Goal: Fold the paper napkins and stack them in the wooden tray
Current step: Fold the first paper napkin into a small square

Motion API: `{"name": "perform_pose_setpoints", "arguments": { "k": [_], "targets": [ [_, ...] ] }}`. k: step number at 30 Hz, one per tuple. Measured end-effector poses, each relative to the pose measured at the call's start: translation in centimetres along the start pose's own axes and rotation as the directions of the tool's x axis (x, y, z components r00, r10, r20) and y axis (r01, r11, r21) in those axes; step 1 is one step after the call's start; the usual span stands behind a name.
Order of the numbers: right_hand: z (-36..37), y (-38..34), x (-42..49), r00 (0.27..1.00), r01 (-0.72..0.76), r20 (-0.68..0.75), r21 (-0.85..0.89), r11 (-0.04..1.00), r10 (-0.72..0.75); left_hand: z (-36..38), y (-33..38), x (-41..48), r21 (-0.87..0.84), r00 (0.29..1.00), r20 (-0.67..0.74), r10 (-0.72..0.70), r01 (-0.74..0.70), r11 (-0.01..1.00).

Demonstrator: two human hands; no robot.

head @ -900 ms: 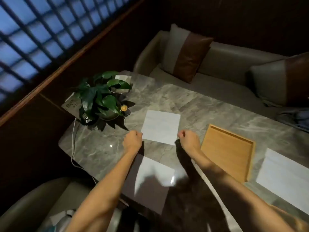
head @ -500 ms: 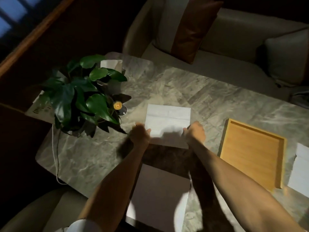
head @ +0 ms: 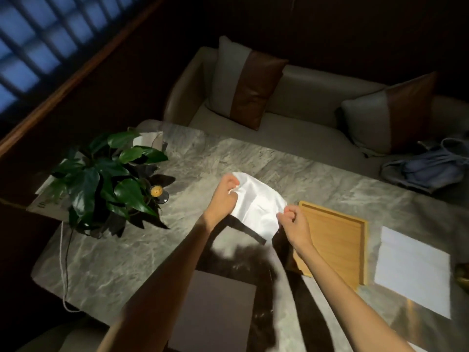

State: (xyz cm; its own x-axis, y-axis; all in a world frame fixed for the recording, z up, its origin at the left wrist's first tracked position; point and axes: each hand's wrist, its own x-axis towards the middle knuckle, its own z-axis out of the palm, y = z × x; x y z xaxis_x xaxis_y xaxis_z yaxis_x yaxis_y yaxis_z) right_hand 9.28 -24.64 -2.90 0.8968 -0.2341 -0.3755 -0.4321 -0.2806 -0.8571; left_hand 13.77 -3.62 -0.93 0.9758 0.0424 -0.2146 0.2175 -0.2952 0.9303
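A white paper napkin (head: 256, 207) hangs above the marble table (head: 114, 255), bent between both hands. My left hand (head: 224, 196) pinches its far left corner. My right hand (head: 294, 219) pinches its right edge. To the right lies the wooden tray (head: 335, 240), bare inside. A second white napkin (head: 413, 268) lies flat on the table right of the tray. A third napkin (head: 215, 308) lies in shadow near the front edge, between my forearms.
A potted green plant (head: 106, 179) and a small glass with an orange candle (head: 158, 193) stand at the left. A thin cord (head: 64, 262) runs down the table's left side. A beige sofa with cushions (head: 246, 85) and a blue-grey bag (head: 429, 168) lies behind the table.
Both hands gripped the near corners of the flat napkin and have lifted it off the table; it now hangs bent in the air. The camera view has shifted.
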Motion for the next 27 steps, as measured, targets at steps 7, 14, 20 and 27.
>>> {"name": "perform_pose_setpoints", "arguments": {
  "k": [7,14,20,27],
  "targets": [
    [-15.4,-3.8,-2.0,0.987,0.088,0.13,0.02,0.996,-0.09,6.2,18.1,-3.3,0.182,0.878,0.431,0.209,-0.312,0.933],
    [-25.5,-7.3,-4.8,0.848,-0.083,0.521,0.307,0.948,-0.095,10.8,29.7,-8.9,0.164,0.675,0.698,0.237,-0.473,0.865],
    [-29.3,-8.1,-7.8,0.954,0.072,0.223,0.483,0.873,-0.202,10.7,30.6,-9.6,-0.528,0.826,0.486,0.287,0.016,0.849],
    [-32.6,-10.6,-9.2,0.979,0.201,-0.067,0.444,0.873,-0.192,15.2,23.2,-11.0,-0.499,0.666,0.738,0.112,0.426,0.755]
  ]
}}
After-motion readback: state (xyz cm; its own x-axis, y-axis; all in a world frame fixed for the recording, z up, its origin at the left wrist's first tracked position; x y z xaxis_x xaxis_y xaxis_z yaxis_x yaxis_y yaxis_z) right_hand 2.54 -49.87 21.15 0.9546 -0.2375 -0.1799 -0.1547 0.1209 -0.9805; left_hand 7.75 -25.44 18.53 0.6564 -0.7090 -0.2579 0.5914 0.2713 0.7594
